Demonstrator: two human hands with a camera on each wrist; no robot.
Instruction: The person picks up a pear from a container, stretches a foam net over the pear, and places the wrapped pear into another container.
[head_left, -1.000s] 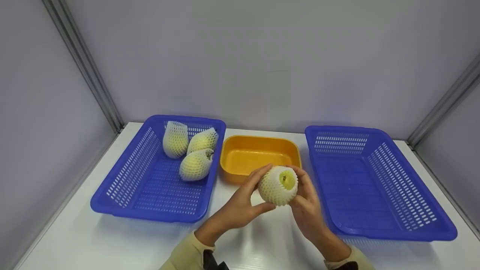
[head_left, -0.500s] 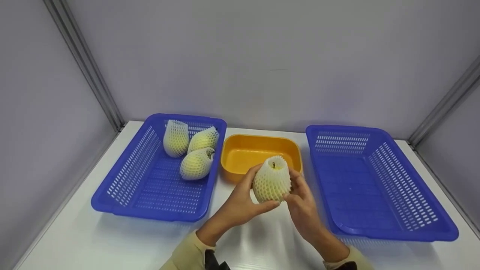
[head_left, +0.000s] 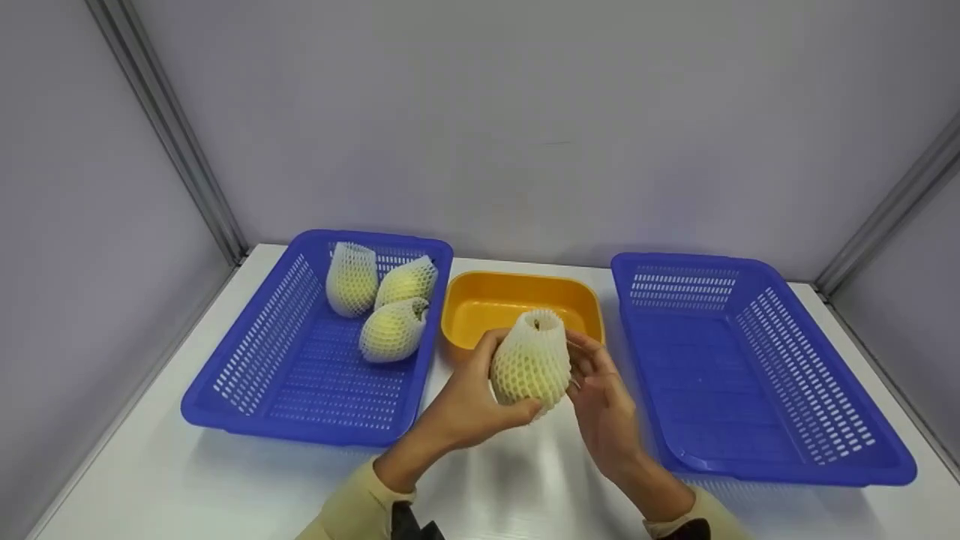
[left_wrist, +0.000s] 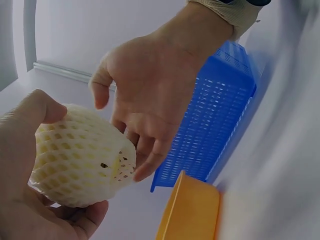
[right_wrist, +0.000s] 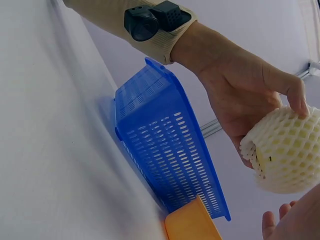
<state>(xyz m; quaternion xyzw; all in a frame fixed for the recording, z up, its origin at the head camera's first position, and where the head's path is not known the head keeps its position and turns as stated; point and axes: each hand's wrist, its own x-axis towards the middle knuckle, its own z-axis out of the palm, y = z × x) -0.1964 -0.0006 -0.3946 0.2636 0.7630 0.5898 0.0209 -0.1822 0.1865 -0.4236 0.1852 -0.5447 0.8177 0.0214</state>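
A yellow-green pear (head_left: 530,364) in a white foam net stands upright above the table, stem end up. My left hand (head_left: 469,401) grips it from the left, thumb across its lower front. To its right, my right hand (head_left: 606,409) is held palm inward with loosely bent fingers and the thumb off the net. In the left wrist view the right fingertips lie close by the net's open end on the pear (left_wrist: 75,157); whether they touch cannot be told. Several more netted pears, among them a front one (head_left: 393,330), lie in the left blue basket (head_left: 300,433).
An orange tub (head_left: 525,279) stands at the back between the baskets, partly behind the hands. The right blue basket (head_left: 697,367) holds nothing visible. White table (head_left: 247,487) shows in front of the left basket. Grey panels (head_left: 480,135) enclose the back and sides.
The pear has turned from stem facing me to upright and shifted slightly left with my left hand. My right thumb and fingers have loosened from it.
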